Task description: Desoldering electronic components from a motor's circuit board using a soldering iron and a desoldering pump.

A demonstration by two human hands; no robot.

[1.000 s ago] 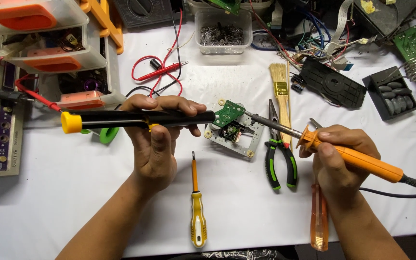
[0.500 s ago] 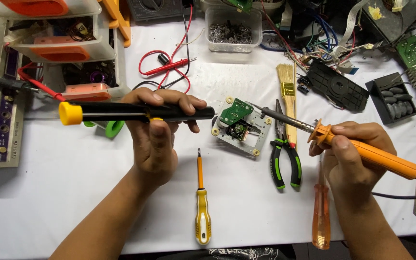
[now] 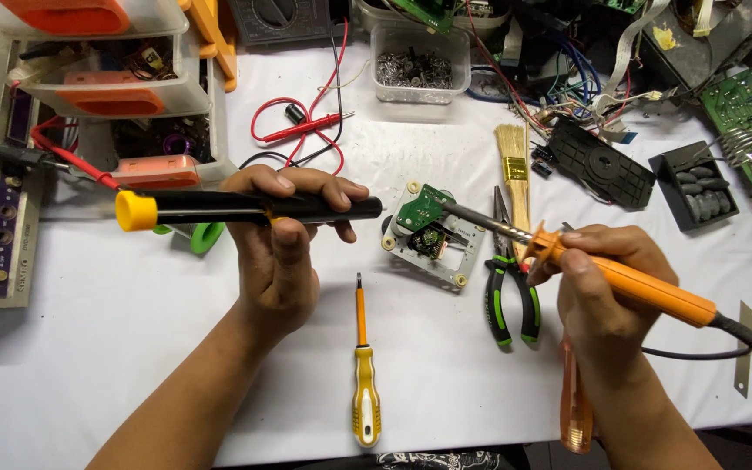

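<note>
- Left hand (image 3: pixel 282 252) still wrapped around black desoldering pump (image 3: pixel 245 207), held level as before.
- Right hand (image 3: pixel 607 292) gripping orange soldering iron (image 3: pixel 628 283), tip still on green circuit board (image 3: pixel 418 209), barely shifted.
- Board on white table (image 3: pixel 132 348), between both hands.

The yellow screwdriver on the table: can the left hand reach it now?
Probably not at once: the left hand grips a black tool. The yellow screwdriver lies uncovered nearby.
</note>
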